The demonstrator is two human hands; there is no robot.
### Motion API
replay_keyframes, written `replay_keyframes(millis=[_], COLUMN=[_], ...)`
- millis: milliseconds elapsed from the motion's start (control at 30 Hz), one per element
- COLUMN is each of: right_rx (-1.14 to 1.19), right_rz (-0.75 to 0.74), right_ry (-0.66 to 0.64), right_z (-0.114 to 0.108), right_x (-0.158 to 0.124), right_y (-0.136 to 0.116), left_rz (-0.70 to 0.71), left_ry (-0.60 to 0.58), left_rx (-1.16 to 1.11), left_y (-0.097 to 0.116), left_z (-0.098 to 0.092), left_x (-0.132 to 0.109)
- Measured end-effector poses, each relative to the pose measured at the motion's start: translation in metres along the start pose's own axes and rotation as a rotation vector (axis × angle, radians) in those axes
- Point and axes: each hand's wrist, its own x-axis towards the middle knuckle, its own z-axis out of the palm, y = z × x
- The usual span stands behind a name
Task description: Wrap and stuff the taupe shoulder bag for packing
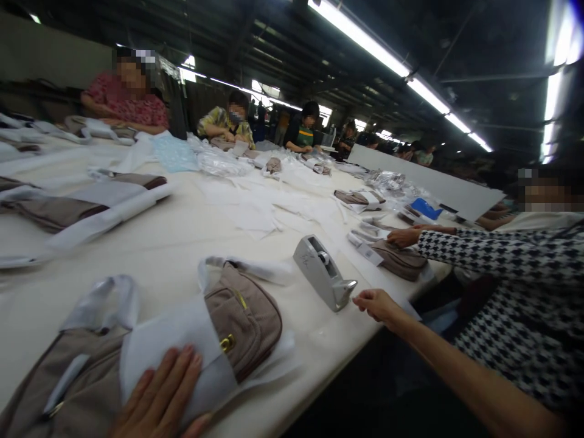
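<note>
A taupe fabric bag [253,316] with gold zips and paper-wrapped straps lies on the table in front of me. White paper [176,340] goes across its middle. My left hand [166,389] rests flat on this paper, fingers stretched out and slightly apart. To the right of the bag stands a grey tape dispenser [319,271], its metal cutter end facing me. Just beside that cutter, my right hand [376,306] is closed in a pinch at the tape's end; the clear tape itself barely shows.
A co-worker in a houndstooth sleeve [479,243] handles another bag [396,258] close on my right. Loose white sheets [260,210] lie mid-table. More wrapped bags [82,198] are at left. Several people work along the far side. The table edge [337,359] runs below my right arm.
</note>
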Motion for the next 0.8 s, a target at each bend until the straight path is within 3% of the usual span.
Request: replay_keyframes(millis=[100,200,367,500,600,800], right_rx=[-0.031,0.129,0.291,0.282,0.239,0.162], right_rz=[-0.061,-0.127,-0.085,-0.123,-0.1,-0.043], right_ry=[0.0,-0.073,-0.491,-0.615,-0.631,-0.562], right_z=[0.019,0.047,0.137,0.202,0.224,0.236], right_x=[-0.015,-0.044,-0.113,-0.136,-0.132,-0.125], right_y=[0.019,0.015,-0.043,-0.082,-0.089,-0.091], left_rz=[-0.051,-0.085,-0.155,-0.178,-0.184,-0.201], left_ry=[-0.111,-0.214,-0.288,-0.298,-0.272,-0.242], left_rx=[0.051,0.064,-0.004,-0.04,-0.041,-0.066], left_y=[0.01,0.017,0.022,0.024,0.024,0.022], left_z=[-0.02,-0.033,-0.043,-0.045,-0.044,-0.044], left_x=[0.006,0.012,0.015,0.014,0.013,0.015])
